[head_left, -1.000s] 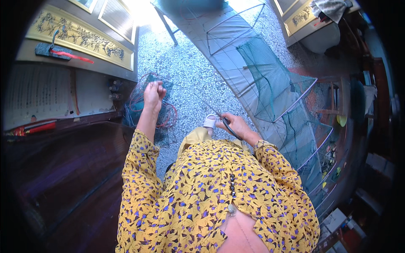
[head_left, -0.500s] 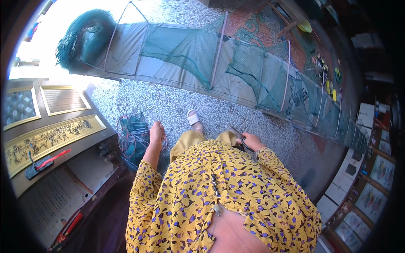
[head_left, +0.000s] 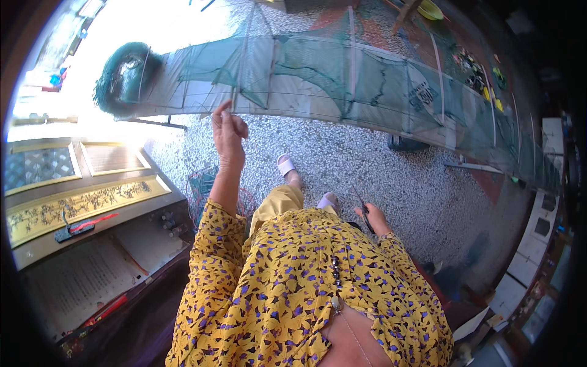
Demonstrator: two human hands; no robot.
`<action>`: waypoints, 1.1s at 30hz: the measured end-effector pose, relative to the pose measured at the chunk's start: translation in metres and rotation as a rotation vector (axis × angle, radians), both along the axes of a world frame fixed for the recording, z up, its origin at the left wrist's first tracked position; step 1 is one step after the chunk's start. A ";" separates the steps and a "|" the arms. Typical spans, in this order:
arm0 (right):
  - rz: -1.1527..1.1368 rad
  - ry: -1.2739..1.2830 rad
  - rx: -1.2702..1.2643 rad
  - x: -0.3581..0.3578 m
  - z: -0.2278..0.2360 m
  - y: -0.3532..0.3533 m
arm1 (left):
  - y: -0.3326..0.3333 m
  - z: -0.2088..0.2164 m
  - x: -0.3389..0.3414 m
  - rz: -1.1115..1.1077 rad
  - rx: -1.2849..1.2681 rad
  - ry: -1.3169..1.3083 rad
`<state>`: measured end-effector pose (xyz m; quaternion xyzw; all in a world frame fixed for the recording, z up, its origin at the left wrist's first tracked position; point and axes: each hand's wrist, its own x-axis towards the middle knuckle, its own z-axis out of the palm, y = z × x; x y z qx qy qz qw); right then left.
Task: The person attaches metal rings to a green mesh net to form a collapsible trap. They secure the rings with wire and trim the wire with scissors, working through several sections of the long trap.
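My left hand [head_left: 228, 133] is raised in front of a long green net trap [head_left: 312, 70], its index finger stretched out toward the near edge and the other fingers partly curled. Nothing shows plainly in it, and whether the fingertip touches the net I cannot tell. Low on the right, my right hand [head_left: 375, 218] grips dark-handled scissors [head_left: 365, 211], their blades pointing up and away from me. The net is stretched over pale frame bars on a long grey covered surface. At its left end lies a round bundle of green netting [head_left: 125, 79].
A dark cabinet with gold-framed panels [head_left: 92, 192] stands on my left. Beside it, wires and a green piece [head_left: 202, 183] lie on the speckled floor [head_left: 312, 147]. White boxes [head_left: 520, 269] line the right side. A yellow-green bowl [head_left: 430, 9] is at the far right.
My left hand has risen from beside my knee toward the net, and its closed fingers have loosened with the index stretched out. The right hand still holds the scissors. My view has shifted.
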<state>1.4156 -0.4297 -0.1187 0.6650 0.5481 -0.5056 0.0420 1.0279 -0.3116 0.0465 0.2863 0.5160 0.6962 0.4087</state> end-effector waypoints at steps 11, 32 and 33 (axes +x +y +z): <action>-0.254 -0.185 -0.199 0.060 -0.015 -0.118 | 0.078 -0.016 -0.084 -0.131 -0.227 0.384; 0.064 1.050 -0.120 -0.123 0.148 0.121 | 0.019 -0.005 -0.031 -0.089 -0.241 -0.146; 0.087 1.062 -0.118 -0.132 0.151 0.132 | 0.018 0.005 -0.020 -0.091 -0.228 -0.142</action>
